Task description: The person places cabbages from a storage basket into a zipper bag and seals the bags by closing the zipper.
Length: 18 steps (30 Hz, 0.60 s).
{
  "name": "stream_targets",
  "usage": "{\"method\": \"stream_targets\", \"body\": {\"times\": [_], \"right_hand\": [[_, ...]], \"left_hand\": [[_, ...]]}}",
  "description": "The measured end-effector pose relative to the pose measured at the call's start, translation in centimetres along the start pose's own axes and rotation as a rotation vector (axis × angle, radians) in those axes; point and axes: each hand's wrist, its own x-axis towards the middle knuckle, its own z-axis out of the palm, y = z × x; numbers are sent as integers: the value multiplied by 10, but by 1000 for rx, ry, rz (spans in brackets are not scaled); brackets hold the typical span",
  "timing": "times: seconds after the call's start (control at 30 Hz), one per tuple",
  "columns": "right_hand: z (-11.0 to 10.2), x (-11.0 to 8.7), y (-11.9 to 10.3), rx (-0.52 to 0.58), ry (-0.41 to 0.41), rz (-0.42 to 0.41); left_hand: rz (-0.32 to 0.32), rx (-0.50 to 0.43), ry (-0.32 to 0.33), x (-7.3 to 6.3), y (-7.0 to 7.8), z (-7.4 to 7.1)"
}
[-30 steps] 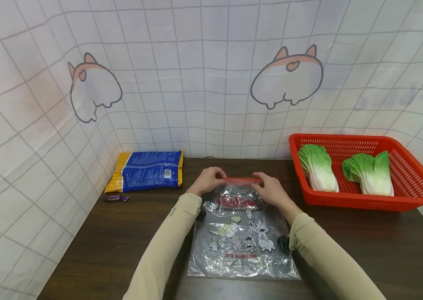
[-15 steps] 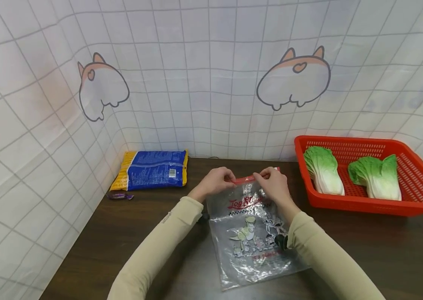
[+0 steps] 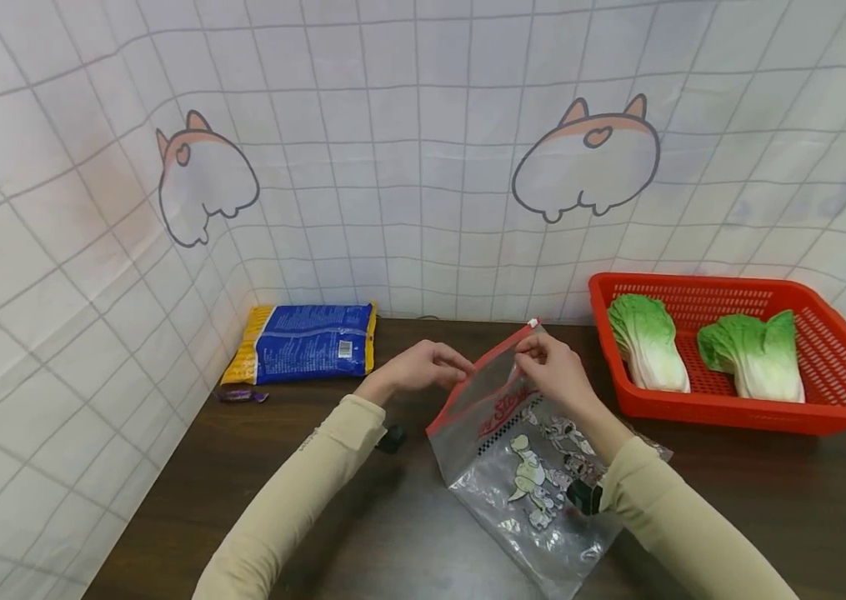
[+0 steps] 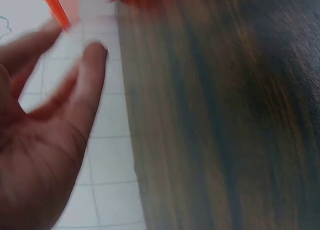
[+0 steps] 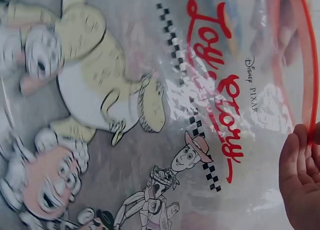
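Note:
A clear zip bag with a red zip edge and printed cartoon figures hangs tilted over the table's middle. My right hand pinches its top edge near the upper corner, where a white slider sits. In the right wrist view, the curled fingers are at the red strip. My left hand reaches to the middle of the zip edge, fingers fairly straight. The left wrist view shows the thumb apart from the other fingers, with the red strip at the fingertips; this view is blurred.
A red basket with two Chinese cabbages stands at the back right. At the back left lie a blue and yellow packet and a small purple-wrapped item. A white grid-patterned cloth hangs behind the dark wooden table.
The bag has turned from lying square to a slant, its zip edge now running diagonally up to the right. My left hand has loosened from the zip edge, its fingers straighter.

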Motion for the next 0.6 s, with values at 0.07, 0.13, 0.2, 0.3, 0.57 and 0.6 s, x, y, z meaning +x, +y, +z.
{"method": "stream_targets", "body": {"times": [0.07,0.13,0.2,0.3,0.57,0.6], "right_hand": [[-3,-4,-3,16,-27,-21],[-7,-8,-5,28,-55,-36],[-10,-11,-6,36,-76,-49],[-14,-17,-6,38,-94,-77],[-22,-25,-23,-92,-94,-172],[-24,-25,-26,-103,-83,-175]], "left_hand": [[35,-19,-50,-1,-5,2],[68,-39,-102,-1,-9,5],[93,-59,-145,-2,-12,9],[120,-87,-160,-3,-14,15],[175,49,56,-5,9,17],[183,76,82,-5,14,16]]}}
